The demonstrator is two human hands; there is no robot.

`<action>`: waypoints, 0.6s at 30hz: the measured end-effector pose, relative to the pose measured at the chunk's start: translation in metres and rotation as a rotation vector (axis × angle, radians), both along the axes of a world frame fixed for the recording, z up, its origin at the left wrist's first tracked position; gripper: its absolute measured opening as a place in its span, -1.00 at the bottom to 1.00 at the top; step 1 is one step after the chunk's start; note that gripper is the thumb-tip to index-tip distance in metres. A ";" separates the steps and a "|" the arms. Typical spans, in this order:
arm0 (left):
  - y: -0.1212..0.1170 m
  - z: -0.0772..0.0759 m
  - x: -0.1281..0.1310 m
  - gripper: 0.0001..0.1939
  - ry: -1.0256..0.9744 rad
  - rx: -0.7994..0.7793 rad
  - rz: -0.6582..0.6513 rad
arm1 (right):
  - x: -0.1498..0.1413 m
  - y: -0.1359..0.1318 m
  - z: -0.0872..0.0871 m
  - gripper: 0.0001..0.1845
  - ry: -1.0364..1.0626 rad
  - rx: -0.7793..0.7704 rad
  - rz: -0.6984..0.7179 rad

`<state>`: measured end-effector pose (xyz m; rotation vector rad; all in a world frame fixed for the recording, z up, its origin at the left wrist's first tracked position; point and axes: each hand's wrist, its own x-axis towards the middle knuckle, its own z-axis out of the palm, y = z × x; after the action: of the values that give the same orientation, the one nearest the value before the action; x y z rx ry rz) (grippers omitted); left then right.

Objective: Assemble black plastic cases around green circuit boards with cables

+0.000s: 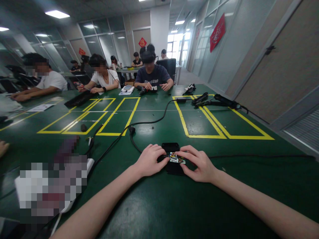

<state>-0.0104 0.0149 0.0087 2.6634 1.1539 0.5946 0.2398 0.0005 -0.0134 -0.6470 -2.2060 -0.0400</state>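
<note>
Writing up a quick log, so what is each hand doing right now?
Left hand: fingers closed at the left end of the small circuit board.
Right hand: fingers and thumb at the board's right end.

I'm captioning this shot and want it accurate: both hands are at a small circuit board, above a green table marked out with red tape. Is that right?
Not quite: the head view shows yellow tape, not red. The rest stands: the left hand and right hand are at a small circuit board, above the green table.
</note>
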 end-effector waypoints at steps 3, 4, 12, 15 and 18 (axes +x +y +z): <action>-0.002 -0.004 -0.002 -0.86 -0.173 -0.052 -0.040 | -0.001 -0.003 0.001 -0.57 0.026 0.039 0.017; -0.003 -0.004 -0.003 -0.86 -0.218 -0.072 -0.058 | -0.002 -0.005 0.001 -0.57 0.026 0.052 0.029; -0.015 0.001 -0.007 -0.77 -0.184 -0.157 -0.217 | -0.008 -0.013 0.003 -0.85 -0.052 0.005 0.122; -0.016 -0.002 -0.003 -0.56 -0.133 -0.189 -0.177 | -0.009 -0.011 0.004 -0.85 -0.127 -0.087 0.156; -0.016 -0.006 -0.001 -0.53 -0.060 -0.167 -0.135 | -0.010 -0.010 0.005 -0.82 -0.151 -0.126 0.159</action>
<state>-0.0111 -0.0012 0.0031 2.5393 0.9536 0.5260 0.2301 -0.0094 -0.0088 -0.5497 -2.4141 0.1375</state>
